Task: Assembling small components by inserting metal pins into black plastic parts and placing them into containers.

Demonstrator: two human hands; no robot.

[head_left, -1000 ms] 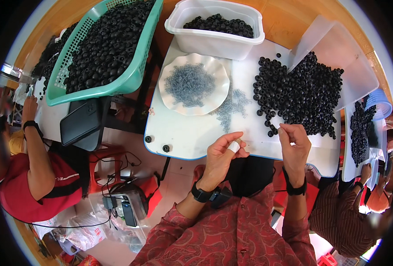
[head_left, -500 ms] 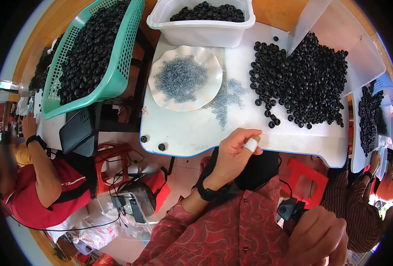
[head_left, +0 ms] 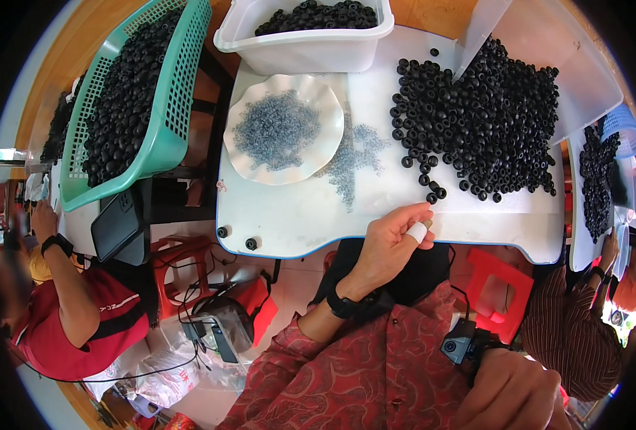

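My left hand [head_left: 398,235] is over the table's near edge, thumb and forefinger pinched together, a white wrap round one finger. Its fingertips are just below a few loose black ring-shaped pieces [head_left: 432,197] at the fringe of a large heap [head_left: 479,122]. Whatever the pinch holds, if anything, is too small to make out. Low on the right, close to my body, my right hand [head_left: 511,390] is curled closed with its back showing; its fingertips are hidden. To the left of the heap stands a white wavy-rimmed plate [head_left: 330,140] with small clear bluish bits [head_left: 278,130].
More bluish bits [head_left: 354,161] are scattered beside the plate. A white tub [head_left: 303,54] and a green basket [head_left: 161,136] hold black pieces. A clear plastic bin [head_left: 583,86] lies behind the heap. Two black pieces [head_left: 251,244] sit near the front edge. Other people work at both sides.
My left hand has moved slightly up toward the loose black pieces, still pinched. My right hand has sunk lower in view. The table and its contents have shifted a little left as the view moved.
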